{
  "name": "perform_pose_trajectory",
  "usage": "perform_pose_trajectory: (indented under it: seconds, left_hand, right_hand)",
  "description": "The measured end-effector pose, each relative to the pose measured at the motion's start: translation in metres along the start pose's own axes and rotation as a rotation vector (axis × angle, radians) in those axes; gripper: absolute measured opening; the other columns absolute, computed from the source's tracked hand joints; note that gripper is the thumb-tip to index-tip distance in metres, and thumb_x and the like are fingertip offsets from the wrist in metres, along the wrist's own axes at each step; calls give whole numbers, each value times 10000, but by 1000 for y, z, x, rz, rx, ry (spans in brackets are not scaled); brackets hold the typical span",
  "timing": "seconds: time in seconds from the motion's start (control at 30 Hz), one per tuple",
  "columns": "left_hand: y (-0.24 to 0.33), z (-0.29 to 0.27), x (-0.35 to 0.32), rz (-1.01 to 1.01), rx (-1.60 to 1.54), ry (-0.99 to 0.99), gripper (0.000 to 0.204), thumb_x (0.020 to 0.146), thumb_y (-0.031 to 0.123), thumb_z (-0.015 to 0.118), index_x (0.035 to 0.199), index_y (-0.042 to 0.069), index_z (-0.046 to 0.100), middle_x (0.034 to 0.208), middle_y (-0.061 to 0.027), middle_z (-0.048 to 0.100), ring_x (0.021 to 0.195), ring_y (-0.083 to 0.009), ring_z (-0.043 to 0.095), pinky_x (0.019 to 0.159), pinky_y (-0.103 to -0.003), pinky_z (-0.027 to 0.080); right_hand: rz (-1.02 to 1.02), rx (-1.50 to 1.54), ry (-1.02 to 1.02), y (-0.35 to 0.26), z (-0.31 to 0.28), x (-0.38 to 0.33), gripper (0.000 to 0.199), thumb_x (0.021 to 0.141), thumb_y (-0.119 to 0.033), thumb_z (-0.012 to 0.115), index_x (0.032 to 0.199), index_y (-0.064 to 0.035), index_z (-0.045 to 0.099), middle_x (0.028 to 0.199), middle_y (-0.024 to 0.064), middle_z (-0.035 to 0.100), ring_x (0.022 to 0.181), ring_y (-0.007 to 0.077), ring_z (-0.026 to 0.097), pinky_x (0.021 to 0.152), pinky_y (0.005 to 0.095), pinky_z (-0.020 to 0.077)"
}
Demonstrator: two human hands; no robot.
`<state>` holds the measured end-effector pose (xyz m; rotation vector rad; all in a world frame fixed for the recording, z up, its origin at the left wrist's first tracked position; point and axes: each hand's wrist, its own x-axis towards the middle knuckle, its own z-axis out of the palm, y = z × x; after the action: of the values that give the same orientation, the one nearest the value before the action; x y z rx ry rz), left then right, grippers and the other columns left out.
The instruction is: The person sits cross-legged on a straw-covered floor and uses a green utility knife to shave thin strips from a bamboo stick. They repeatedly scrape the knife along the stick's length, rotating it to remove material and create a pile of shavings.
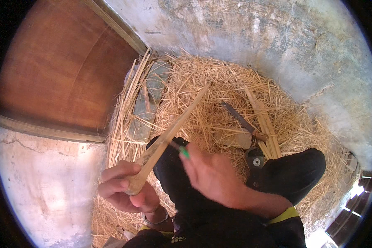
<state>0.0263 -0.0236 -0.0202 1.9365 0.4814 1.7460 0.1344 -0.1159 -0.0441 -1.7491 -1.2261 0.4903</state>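
My left hand (130, 186) is closed around the lower end of a long, pale strip of split wood or bamboo (163, 144). The strip slants up and away to the right, its far tip above the straw. My right hand (213, 175), smeared by motion, grips a small knife (184, 152) with a green handle. Its blurred blade meets or nearly meets the strip's side, just past my left knee; whether it touches I cannot tell.
Straw (194, 74) covers the ground. A dark-bladed tool (238, 117) lies beside several pale split strips (265, 124) and a flat stone (235, 139). Grey stones (144, 118) and long thin slivers (126, 99) line the left, by a brown door (62, 66). A weathered wall (277, 45) rises behind.
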Motion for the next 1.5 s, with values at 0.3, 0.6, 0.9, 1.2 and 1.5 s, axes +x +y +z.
perform_pose_trajectory:
  seconds: [0.3,0.6,0.9,1.2,1.5]
  left_hand:
    - [0,5,2,-23,44,40,478,822,534,552,876,86,392,761,-110,513,608,-125,463,550,-216,348]
    - [0,9,8,-37,65,56,483,840,550,502,890,81,400,730,-86,489,564,-101,424,556,-206,329]
    - [-10,3,16,-61,64,90,501,849,560,464,902,65,400,768,-86,480,523,-53,376,435,-159,339]
    - [-12,-9,8,-89,83,81,502,834,574,484,906,84,401,807,-82,486,557,-55,383,482,-147,346]
    - [-22,-13,14,-86,36,120,449,870,509,467,930,72,383,816,-89,479,525,-53,364,416,-151,335]
  right_hand:
    - [-44,-63,106,12,4,9,167,892,-170,500,851,-11,470,475,198,503,463,378,555,387,450,429]
    - [67,-124,60,30,10,15,188,892,-173,496,907,13,475,512,216,523,487,400,551,446,471,437]
    - [38,-101,44,21,22,31,182,891,-166,487,943,8,478,544,228,533,507,410,554,464,480,439]
    - [98,-288,19,59,27,35,229,886,-164,477,984,43,492,560,203,564,510,362,589,447,443,462]
    - [83,-128,-20,42,28,51,197,903,-174,448,925,20,474,573,216,561,554,402,581,485,468,464]
